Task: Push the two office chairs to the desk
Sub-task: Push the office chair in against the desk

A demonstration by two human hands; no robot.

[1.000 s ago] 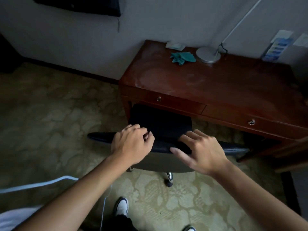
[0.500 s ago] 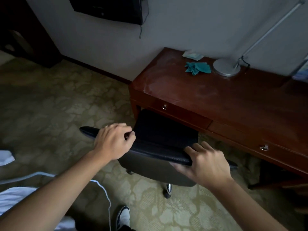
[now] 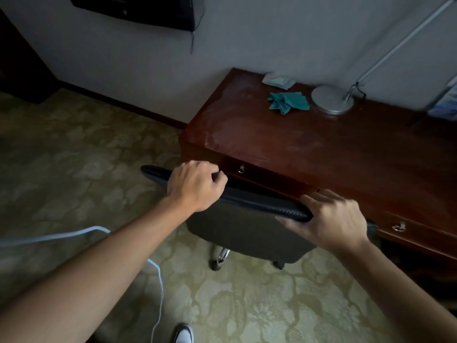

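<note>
Head view: both hands grip the top edge of a chair's backrest at the dark wood table.

The left hand [image 3: 195,185] is curled closed over the backrest's upper edge; the right hand [image 3: 329,216] clamps the same edge further right, fingers on top, thumb beneath. The chair [image 3: 247,229] stands against the table [image 3: 284,144] front, its seat hidden under the top, below the drawer pull [image 3: 241,168]. On the table lie a teal cloth [image 3: 288,103] and a round lamp base [image 3: 331,99]. The floor is patterned yellowish carpet [image 3: 74,157], with a pale cable [image 3: 158,280] trailing across it. A dark screen [image 3: 138,8] hangs on the grey wall.
</note>
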